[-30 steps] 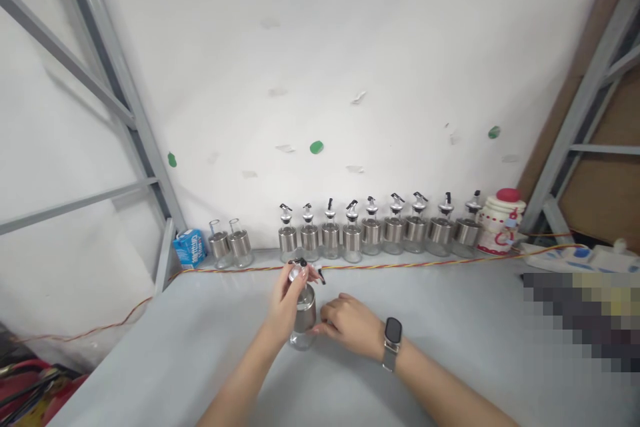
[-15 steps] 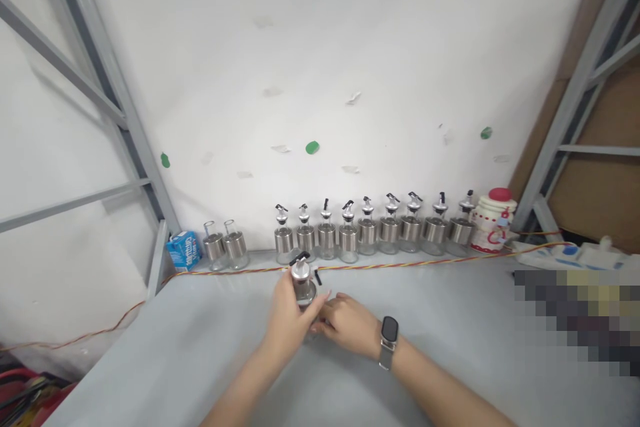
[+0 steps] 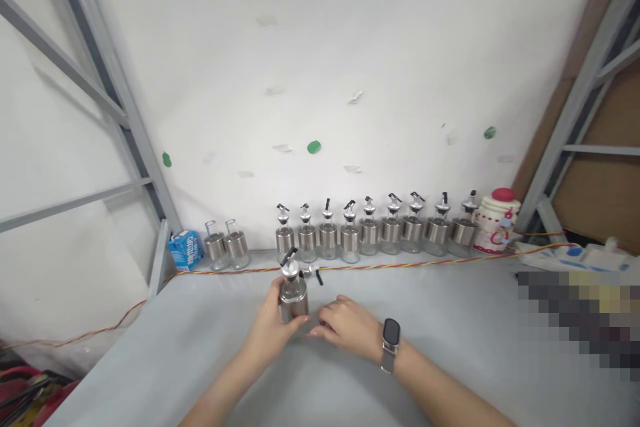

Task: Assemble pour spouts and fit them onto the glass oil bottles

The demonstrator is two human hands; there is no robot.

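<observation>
My left hand [image 3: 270, 323] is wrapped around an oil bottle [image 3: 293, 297] of glass with a steel sleeve, thumb in front and fingers behind. The bottle stands upright, topped by a silver pour spout [image 3: 290, 269] with a black flip lever. To its right, my right hand [image 3: 347, 323] is low over the table, apart from the bottle. Its fingers are loosely bent, the thumb a little away from them, and nothing shows between them. A loose pour spout [image 3: 313, 271] lies on the table just behind the held bottle.
Along the wall stand several matching bottles with spouts [image 3: 370, 230] and two without [image 3: 237, 245]. A blue carton [image 3: 186, 250] is at the left, a cream jar with a red lid [image 3: 496, 223] at the right. A twisted cable [image 3: 400, 265] crosses the grey table [image 3: 450, 340].
My left hand has shifted left and toward me with the bottle, away from my right hand. More of the bottle and the loose spout now shows. My right hand stays nearly in place.
</observation>
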